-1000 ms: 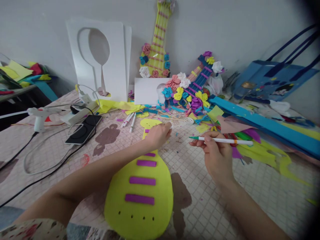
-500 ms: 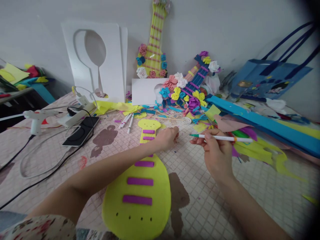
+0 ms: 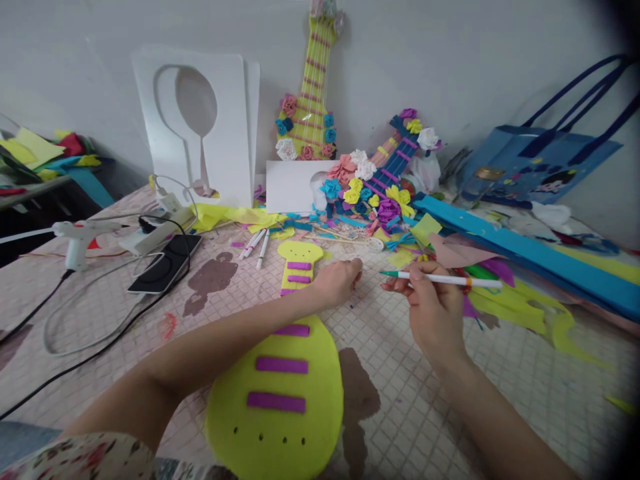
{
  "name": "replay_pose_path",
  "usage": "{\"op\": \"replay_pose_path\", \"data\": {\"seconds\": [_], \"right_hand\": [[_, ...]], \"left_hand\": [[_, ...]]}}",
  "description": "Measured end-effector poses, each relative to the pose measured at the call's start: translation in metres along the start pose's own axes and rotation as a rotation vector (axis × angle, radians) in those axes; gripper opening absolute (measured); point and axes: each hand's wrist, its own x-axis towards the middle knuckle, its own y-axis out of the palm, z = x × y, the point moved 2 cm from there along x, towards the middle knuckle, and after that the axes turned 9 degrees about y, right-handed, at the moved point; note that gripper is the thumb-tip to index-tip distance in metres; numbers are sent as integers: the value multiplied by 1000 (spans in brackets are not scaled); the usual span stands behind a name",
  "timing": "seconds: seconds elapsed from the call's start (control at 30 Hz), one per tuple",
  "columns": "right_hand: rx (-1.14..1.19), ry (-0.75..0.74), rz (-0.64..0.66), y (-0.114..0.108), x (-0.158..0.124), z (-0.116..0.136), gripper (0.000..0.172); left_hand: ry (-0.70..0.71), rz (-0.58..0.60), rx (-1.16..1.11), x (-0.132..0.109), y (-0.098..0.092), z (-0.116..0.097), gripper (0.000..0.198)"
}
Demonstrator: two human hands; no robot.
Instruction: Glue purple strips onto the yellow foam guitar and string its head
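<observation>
A yellow guitar-shaped board [image 3: 280, 433] lies on the table, with purple strips across its neck and body and small holes near both ends. My left forearm crosses over its neck. Just right of the neck, my left hand [image 3: 339, 283] is closed with fingertips pressed together; whatever they hold is too small to name. My right hand [image 3: 435, 310] is closed around a white marker [image 3: 450, 278] whose green tip points left toward my left hand. The marker is held above the table, off the board.
A glue gun [image 3: 79, 241], power strip, cables and phone [image 3: 165, 263] are at left. White markers [image 3: 263, 250] lie behind the board. Decorated guitars [image 3: 311, 100], paper flowers and white cut-out boards [image 3: 227, 133] stand at the back. Blue strips [image 3: 530, 250], scraps and a blue bag [image 3: 540, 167] are at right.
The view has shifted slightly. My left hand has moved a little to the right, its fingers still together. My right hand keeps the marker at nearly the same place.
</observation>
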Motion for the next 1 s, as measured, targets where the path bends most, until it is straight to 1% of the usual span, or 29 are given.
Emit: {"op": "replay_pose_path", "data": {"seconds": [0.17,0.4,0.5,0.6,0.73,0.87,1.0], "right_hand": [[-11,10,-14,-1,1,-1,10],[-6,27,-21,0,-1,0,10],[2,19,-23,-1,0,1,10],[-9,-2,-23,-3,1,1,9],[-26,15,-4,-1,-2,1,10],[-48,56,80,7,-10,-1,11],[-26,111,180,16,-18,-5,11]], "left_hand": [[-6,-27,-73,-1,-2,2,14],[-28,-14,-40,5,3,-2,17],[-14,-35,-82,5,3,-2,15],[1,-105,-234,-3,-3,1,15],[41,-254,-571,-27,-17,0,28],[67,-394,-828,-53,-27,-5,33],[41,-475,-974,-67,-27,-8,34]]}}
